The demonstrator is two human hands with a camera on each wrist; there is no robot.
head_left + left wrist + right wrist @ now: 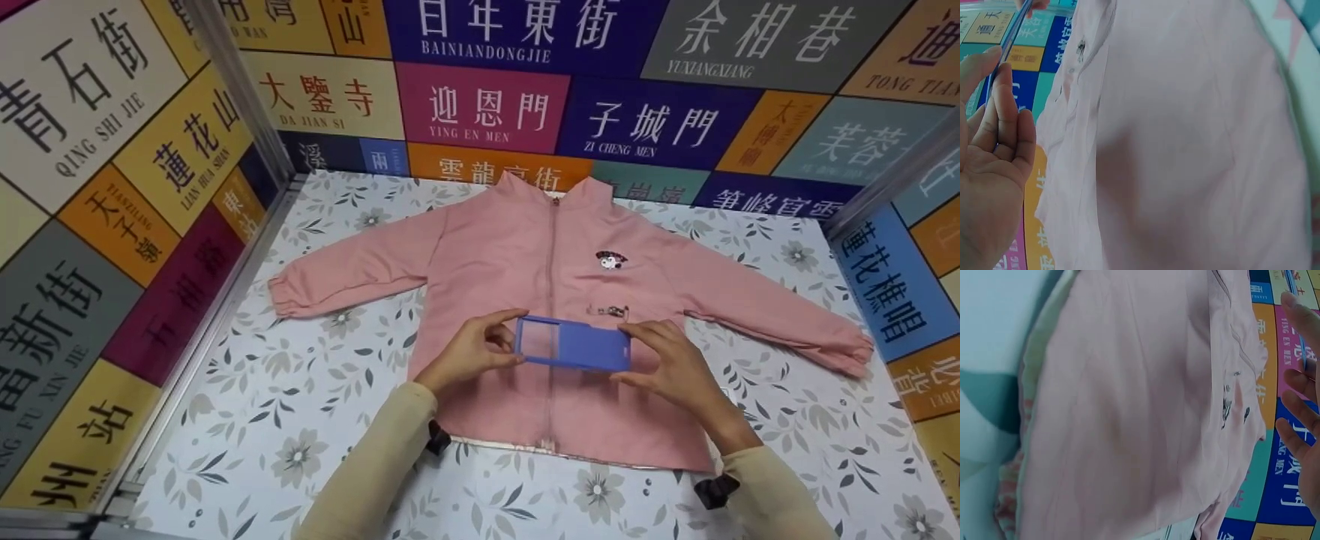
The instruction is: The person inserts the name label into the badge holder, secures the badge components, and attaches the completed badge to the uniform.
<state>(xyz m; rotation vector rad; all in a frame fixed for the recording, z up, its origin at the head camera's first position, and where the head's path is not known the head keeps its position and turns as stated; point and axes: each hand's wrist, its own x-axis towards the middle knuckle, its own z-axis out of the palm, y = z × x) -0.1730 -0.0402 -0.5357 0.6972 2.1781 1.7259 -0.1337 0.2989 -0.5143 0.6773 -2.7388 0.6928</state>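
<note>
A thin, flat blue plastic piece (592, 346), rectangular with a see-through window in its left part, is held up level over the front of a pink zip jacket (480, 277). My left hand (474, 351) pinches its left end between thumb and fingers. At the opposite end, my right hand (670, 369) pinches it the same way. In the left wrist view the blue piece (1008, 42) appears edge-on, gripped by the left hand (994, 163). The right hand (1303, 410) is partly cut off in the right wrist view.
The jacket lies spread with both sleeves (360, 262) out on a white leaf-patterned tabletop (300, 397). A small cartoon badge (611, 260) and a metal zip pull (615, 310) sit on its chest. Colourful sign-printed panels (480, 105) wall the back and sides.
</note>
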